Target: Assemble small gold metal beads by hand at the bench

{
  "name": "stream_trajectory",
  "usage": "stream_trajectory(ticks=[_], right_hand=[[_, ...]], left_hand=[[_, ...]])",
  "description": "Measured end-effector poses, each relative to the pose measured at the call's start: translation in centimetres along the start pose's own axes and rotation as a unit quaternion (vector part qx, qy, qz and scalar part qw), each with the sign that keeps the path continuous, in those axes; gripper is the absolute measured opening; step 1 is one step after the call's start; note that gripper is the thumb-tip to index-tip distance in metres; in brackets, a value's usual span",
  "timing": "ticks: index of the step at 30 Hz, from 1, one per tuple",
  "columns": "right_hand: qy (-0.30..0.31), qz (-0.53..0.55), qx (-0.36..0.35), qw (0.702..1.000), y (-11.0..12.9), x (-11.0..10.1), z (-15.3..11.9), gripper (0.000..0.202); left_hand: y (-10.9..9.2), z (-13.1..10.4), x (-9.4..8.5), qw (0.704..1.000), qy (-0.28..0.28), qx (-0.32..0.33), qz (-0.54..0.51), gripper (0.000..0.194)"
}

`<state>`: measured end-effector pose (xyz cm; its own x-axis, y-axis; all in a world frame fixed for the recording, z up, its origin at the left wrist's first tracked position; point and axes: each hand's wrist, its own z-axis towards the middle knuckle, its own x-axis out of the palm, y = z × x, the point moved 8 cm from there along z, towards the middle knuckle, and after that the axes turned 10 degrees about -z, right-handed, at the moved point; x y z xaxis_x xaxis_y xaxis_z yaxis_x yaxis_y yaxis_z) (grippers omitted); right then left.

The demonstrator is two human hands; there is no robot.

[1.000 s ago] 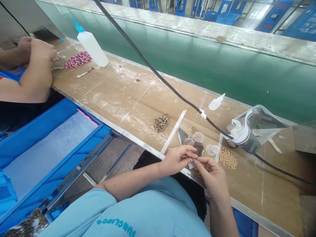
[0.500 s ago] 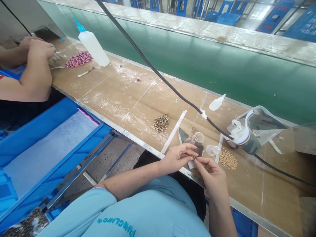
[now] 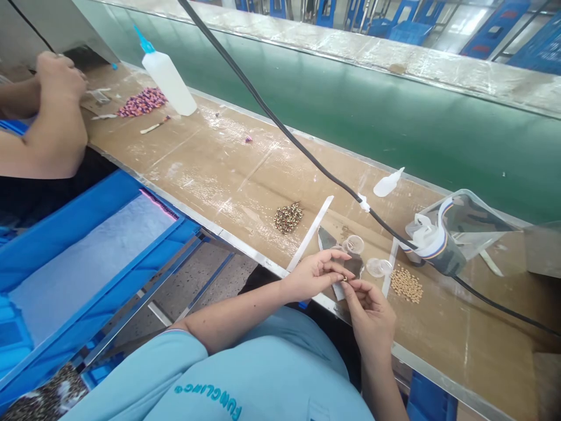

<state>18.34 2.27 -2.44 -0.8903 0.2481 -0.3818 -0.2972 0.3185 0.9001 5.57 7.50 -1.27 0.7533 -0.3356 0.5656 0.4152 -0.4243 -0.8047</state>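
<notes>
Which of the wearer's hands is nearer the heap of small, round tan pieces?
Right: the right hand is just left of the tan heap, apart from it; the left hand is farther left.

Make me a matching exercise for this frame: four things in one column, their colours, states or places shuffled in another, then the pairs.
1. Small piece
2. Heap nearest the right hand
3. Tall bottle
4. Cable

A. Black
B. Fitted with a blue nozzle
C. Where fingertips of the left hand and right hand meet
D. Tan

Pairs: 1-C, 2-D, 3-B, 4-A
</notes>
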Motion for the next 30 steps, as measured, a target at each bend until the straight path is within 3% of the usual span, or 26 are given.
stream_trajectory(ticks=[5,14,24,27,30], right_hand=[[-0.018,0.012,-0.054,0.998,0.5,-0.2,-0.2,0.029],[-0.044,-0.099,-0.177,0.978,2.8,-0.9,-0.7,0.022],[-0.078,-0.118,-0.191,0.971,3.6,-1.1,-0.8,0.020],[-0.060,-0.080,-0.154,0.983,2.8,-1.0,-0.6,0.021],[-0.031,-0.016,-0.073,0.997,1.6,-0.8,-0.1,0.026]], left_hand=[[0.3,0.2,0.0,0.999,-0.007,-0.010,-0.032,0.040],[0.9,0.3,-0.3,0.998,-0.017,-0.028,-0.055,0.045],[1.1,0.3,-0.3,0.998,-0.030,-0.030,-0.050,0.045],[1.1,0.3,-0.4,0.998,-0.036,-0.030,-0.050,0.044],[1.0,0.3,-0.4,0.998,-0.038,-0.032,-0.050,0.044]])
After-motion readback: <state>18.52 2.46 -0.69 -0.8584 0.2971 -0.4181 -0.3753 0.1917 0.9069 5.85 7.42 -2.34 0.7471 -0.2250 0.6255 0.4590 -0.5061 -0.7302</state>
